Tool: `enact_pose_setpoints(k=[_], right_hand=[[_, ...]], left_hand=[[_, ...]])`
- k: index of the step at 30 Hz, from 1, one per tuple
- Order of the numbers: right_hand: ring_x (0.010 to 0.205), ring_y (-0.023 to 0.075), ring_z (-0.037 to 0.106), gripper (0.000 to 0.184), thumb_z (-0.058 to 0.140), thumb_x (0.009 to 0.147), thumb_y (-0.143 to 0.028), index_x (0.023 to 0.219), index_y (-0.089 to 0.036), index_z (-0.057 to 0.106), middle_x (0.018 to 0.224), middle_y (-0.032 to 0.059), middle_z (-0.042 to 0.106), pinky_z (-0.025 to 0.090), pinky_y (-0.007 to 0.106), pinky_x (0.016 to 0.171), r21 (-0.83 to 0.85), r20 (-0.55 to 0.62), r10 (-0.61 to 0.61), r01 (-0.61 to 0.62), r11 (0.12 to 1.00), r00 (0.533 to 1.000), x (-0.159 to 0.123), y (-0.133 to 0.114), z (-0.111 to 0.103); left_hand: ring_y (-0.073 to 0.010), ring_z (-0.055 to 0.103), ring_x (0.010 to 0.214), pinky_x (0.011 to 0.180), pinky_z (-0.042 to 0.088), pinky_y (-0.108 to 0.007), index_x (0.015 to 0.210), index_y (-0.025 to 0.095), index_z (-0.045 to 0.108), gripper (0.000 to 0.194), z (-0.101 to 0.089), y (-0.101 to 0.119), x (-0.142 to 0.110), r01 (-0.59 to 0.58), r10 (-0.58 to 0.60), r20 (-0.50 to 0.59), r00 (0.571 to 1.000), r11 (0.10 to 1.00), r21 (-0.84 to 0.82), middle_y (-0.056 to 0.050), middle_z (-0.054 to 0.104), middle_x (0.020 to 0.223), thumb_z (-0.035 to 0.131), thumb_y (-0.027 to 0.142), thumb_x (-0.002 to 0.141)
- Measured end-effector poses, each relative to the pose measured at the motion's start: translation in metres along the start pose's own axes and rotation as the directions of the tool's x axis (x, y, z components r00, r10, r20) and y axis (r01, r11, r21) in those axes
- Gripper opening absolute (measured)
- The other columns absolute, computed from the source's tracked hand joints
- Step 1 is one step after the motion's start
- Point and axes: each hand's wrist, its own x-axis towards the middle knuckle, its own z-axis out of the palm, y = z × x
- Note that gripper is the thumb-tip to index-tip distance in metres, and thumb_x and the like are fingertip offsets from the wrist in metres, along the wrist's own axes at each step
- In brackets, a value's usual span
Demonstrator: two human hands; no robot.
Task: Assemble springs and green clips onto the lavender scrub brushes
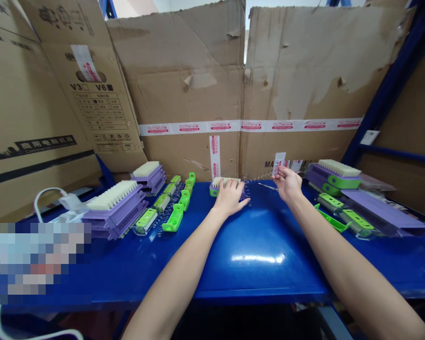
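Observation:
My left hand (228, 196) lies over a small brush (213, 190) with pale bristles and a purple and green body, fingers across the bristles and thumb toward the front. Its palm side is hidden. To the right, my right hand (286, 182) is raised above the table with thumb and fingertips pinched together; what sits between them is too small to make out. Between the hands, small thin metal springs (248, 179) lie near the brush. A slim pointed metal tool (267, 187) lies just left of my right hand.
Stacked purple brush bodies (115, 215) stand at left, beside a row of green-topped clear pieces (147, 221), springs and green brackets (173, 219). More purple parts (386, 212) and green pieces (357, 222) lie at right. Cardboard (194, 94) walls the blue table (255, 278).

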Motion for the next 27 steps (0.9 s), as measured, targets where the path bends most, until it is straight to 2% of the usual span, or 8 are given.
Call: enact_pose_setpoints(k=[4,7,12,15,18,21,24,27], right_hand=[[0.045,0.0047,0.043,0.009,0.058,0.068,-0.006,0.073,-0.014,0.057,0.053,-0.0060,0.043,0.052,0.019,0.052,0.057,0.032,0.097,-0.098,0.994,0.995,0.002,0.000,-0.003],[0.048,0.0045,0.044,0.012,0.057,0.070,-0.006,0.078,-0.014,0.059,0.057,-0.0047,0.045,0.051,0.016,0.053,0.050,0.125,0.189,-0.197,0.979,0.974,0.000,-0.002,-0.002],[0.047,0.0051,0.045,0.015,0.053,0.073,-0.005,0.083,-0.014,0.060,0.056,-0.0043,0.044,0.052,0.016,0.054,0.030,0.178,0.253,-0.262,0.965,0.951,-0.006,-0.004,0.001],[0.047,0.0059,0.045,0.015,0.051,0.075,-0.006,0.084,-0.014,0.059,0.055,-0.0039,0.045,0.052,0.018,0.054,0.006,0.181,0.264,-0.269,0.963,0.947,-0.007,-0.003,0.000],[0.048,0.0076,0.047,0.014,0.050,0.076,-0.007,0.084,-0.014,0.059,0.055,-0.0027,0.047,0.053,0.022,0.056,-0.052,0.179,0.288,-0.283,0.958,0.941,-0.007,0.002,-0.001],[0.050,0.0092,0.051,0.013,0.050,0.078,-0.008,0.085,-0.014,0.059,0.056,-0.0015,0.050,0.054,0.025,0.060,-0.151,0.193,0.322,-0.296,0.943,0.927,-0.009,0.010,-0.001],[0.051,0.0098,0.052,0.010,0.050,0.082,-0.014,0.085,-0.014,0.060,0.060,0.0002,0.055,0.051,0.024,0.055,-0.283,0.264,0.388,-0.313,0.906,0.883,-0.015,0.017,0.000],[0.048,0.0089,0.051,0.013,0.054,0.085,-0.025,0.086,-0.014,0.060,0.064,0.0012,0.057,0.042,0.021,0.045,-0.429,0.376,0.470,-0.299,0.852,0.799,-0.020,0.021,0.000]], left_hand=[[-0.0300,0.049,0.112,0.104,0.025,-0.049,0.120,0.016,0.051,0.056,-0.001,0.004,0.000,0.006,-0.006,-0.001,1.000,1.000,-0.031,-0.014,0.057,0.117,0.053,0.058,0.083],[-0.0301,0.048,0.113,0.103,0.026,-0.048,0.117,0.016,0.052,0.055,0.002,0.006,0.001,0.049,-0.049,-0.003,0.999,0.997,-0.064,-0.014,0.057,0.117,0.054,0.059,0.082],[-0.0265,0.050,0.109,0.099,0.032,-0.044,0.108,0.016,0.052,0.029,0.003,0.008,0.004,0.145,-0.146,-0.008,0.989,0.985,-0.096,-0.011,0.059,0.111,0.054,0.037,0.087],[-0.0241,0.053,0.105,0.098,0.033,-0.041,0.105,0.016,0.051,0.020,0.002,0.006,0.006,0.175,-0.186,-0.098,0.978,0.979,-0.106,-0.009,0.060,0.107,0.050,0.025,0.088],[-0.0231,0.054,0.106,0.099,0.034,-0.039,0.109,0.017,0.050,0.023,0.002,0.001,0.007,0.178,-0.194,-0.186,0.963,0.979,-0.097,-0.009,0.059,0.108,0.046,0.015,0.087],[-0.0229,0.056,0.104,0.099,0.034,-0.039,0.113,0.017,0.048,0.029,0.004,-0.002,0.006,0.157,-0.167,-0.196,0.966,0.985,-0.068,-0.009,0.059,0.107,0.042,0.010,0.086],[-0.0228,0.057,0.102,0.097,0.036,-0.038,0.115,0.015,0.047,0.031,0.004,-0.004,0.005,0.126,-0.133,-0.168,0.977,0.991,-0.053,-0.010,0.059,0.108,0.042,0.007,0.085],[-0.0234,0.058,0.102,0.091,0.040,-0.036,0.116,0.014,0.046,0.033,0.003,-0.005,0.006,0.140,-0.151,-0.156,0.976,0.987,-0.077,-0.012,0.059,0.109,0.043,0.006,0.083]])
